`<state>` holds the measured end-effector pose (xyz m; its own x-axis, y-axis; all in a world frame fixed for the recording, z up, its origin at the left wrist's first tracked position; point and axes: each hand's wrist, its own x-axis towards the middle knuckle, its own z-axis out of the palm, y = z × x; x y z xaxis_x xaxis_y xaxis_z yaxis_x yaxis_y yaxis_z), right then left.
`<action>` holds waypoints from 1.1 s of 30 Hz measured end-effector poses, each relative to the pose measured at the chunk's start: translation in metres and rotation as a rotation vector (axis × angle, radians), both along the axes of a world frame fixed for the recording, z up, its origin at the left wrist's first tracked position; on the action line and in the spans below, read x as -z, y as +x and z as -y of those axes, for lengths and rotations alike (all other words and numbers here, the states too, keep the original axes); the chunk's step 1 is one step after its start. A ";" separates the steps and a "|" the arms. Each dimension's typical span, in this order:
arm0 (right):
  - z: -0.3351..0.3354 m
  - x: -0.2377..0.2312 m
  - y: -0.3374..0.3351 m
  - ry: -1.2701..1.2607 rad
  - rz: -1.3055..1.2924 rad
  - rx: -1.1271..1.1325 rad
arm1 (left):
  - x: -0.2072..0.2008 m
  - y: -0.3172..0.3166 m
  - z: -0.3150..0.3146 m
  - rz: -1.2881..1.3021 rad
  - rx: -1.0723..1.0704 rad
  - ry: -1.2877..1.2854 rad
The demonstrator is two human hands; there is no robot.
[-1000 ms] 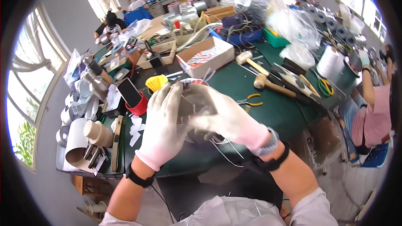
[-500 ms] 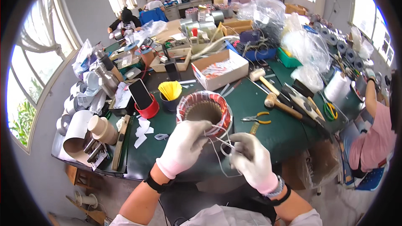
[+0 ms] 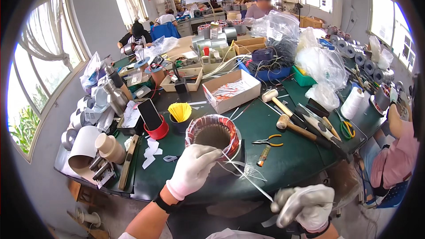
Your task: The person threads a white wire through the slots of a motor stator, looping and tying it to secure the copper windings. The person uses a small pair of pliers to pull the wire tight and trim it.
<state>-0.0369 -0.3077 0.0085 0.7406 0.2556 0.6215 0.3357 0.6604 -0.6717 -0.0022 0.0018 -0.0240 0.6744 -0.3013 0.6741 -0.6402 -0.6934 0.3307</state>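
A motor stator [image 3: 235,138] stands upright on the green table, its red and white coil windings showing round the top rim and its slotted bore open upward. At its near rim my gloved left hand [image 3: 195,171] has thumb and fingers pinched together on a white lacing cord [image 3: 254,185]. From there the cord runs taut, down and to the right, to my gloved right hand [image 3: 307,206]. That hand is closed round the cord near the table's front edge and partly blurred. Thin loose strands lie beside the stretched cord.
Right of the stator lie yellow-handled pliers [image 3: 268,141] and a small knife [image 3: 264,156]. Beyond are two mallets [image 3: 283,121], scissors [image 3: 347,129] and a white thread spool [image 3: 353,103]. A phone [image 3: 150,113] and a cup of yellow strips [image 3: 180,121] stand left. A co-worker [image 3: 398,146] sits at right.
My right hand has moved down and right, away from the stator, drawing the looped cord into a straight line. My left hand stays at the rim.
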 end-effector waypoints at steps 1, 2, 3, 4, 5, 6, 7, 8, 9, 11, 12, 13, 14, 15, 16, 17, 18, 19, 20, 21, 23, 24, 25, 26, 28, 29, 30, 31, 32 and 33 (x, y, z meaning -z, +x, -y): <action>0.029 0.026 -0.009 -0.205 -0.192 0.029 | -0.003 -0.001 0.002 0.005 -0.001 0.007; 0.049 0.049 -0.009 -0.509 -0.280 0.116 | -0.010 -0.004 0.002 0.014 -0.013 0.023; 0.059 0.070 -0.017 -0.776 -0.489 0.261 | -0.010 -0.003 0.004 0.013 -0.004 0.023; 0.073 0.103 -0.021 -1.038 -0.488 0.359 | -0.010 -0.002 0.003 0.010 0.009 0.016; 0.101 0.152 -0.034 -1.295 -0.375 0.496 | -0.010 -0.001 0.000 0.008 0.017 0.004; 0.155 0.234 -0.053 -1.584 0.037 0.700 | -0.010 -0.001 -0.002 0.006 0.018 0.005; 0.203 0.284 -0.083 -1.964 -0.072 0.656 | -0.008 0.001 -0.003 0.003 0.023 0.004; 0.279 0.361 -0.128 -1.931 -0.431 0.636 | -0.006 0.004 -0.003 -0.029 0.051 -0.001; 0.282 0.359 -0.137 -1.981 -0.347 0.666 | -0.003 0.004 -0.004 -0.071 0.057 0.011; 0.259 0.350 -0.128 -1.982 -0.220 0.653 | -0.005 0.005 0.001 -0.026 0.050 -0.007; 0.217 0.312 -0.105 -1.869 -0.076 0.649 | -0.007 0.005 0.000 0.026 0.042 -0.021; 0.172 0.268 -0.079 -1.751 0.063 0.643 | -0.006 0.005 -0.003 0.026 0.037 -0.016; 0.131 0.216 -0.057 -1.660 0.080 0.611 | -0.006 0.006 -0.004 0.014 0.057 -0.014; 0.091 0.173 -0.037 -1.566 0.095 0.573 | -0.007 0.005 -0.004 -0.001 0.073 -0.009; 0.057 0.146 -0.022 -1.392 0.167 0.625 | -0.009 0.005 -0.001 0.003 0.072 -0.008; 0.025 0.131 -0.005 -1.210 0.208 0.652 | -0.011 0.005 0.001 0.008 0.064 0.005; -0.006 0.132 0.017 -1.089 0.321 0.659 | -0.013 0.004 0.002 0.015 0.055 0.013; -0.037 0.124 0.034 -0.963 0.431 0.658 | -0.014 0.003 0.002 0.019 0.037 0.012; -0.059 0.099 0.035 -0.907 -0.005 0.320 | -0.016 0.002 0.002 0.007 0.045 0.043; -0.074 0.075 0.032 -0.830 -0.442 -0.001 | -0.010 0.008 0.000 -0.008 0.074 0.057; -0.075 0.058 0.018 -0.828 -0.461 -0.216 | -0.012 0.008 -0.002 -0.033 0.105 0.080; -0.070 0.057 0.011 -0.753 -0.333 -0.132 | -0.013 0.007 0.000 -0.003 0.084 0.126; -0.068 0.053 0.008 -0.674 -0.208 -0.049 | -0.012 0.006 0.001 0.025 0.064 0.172; -0.067 0.046 0.024 -0.614 0.067 0.118 | -0.008 0.008 -0.002 0.035 0.064 0.199; -0.076 0.035 0.060 -0.601 0.380 0.259 | -0.004 0.007 -0.005 0.047 0.044 0.193; -0.090 0.026 0.075 -0.541 0.462 0.287 | -0.001 0.005 -0.007 0.063 0.036 0.185; -0.108 0.017 0.088 -0.322 0.463 0.189 | -0.001 0.006 -0.008 0.044 0.027 0.185; -0.114 0.021 0.082 -0.323 0.455 0.176 | 0.001 0.006 -0.011 0.032 0.016 0.182; -0.115 0.025 0.071 -0.249 0.236 0.048 | 0.004 0.006 -0.013 -0.003 0.053 0.147; -0.112 0.032 0.064 -0.180 0.023 -0.065 | 0.006 0.011 -0.015 -0.029 0.102 0.106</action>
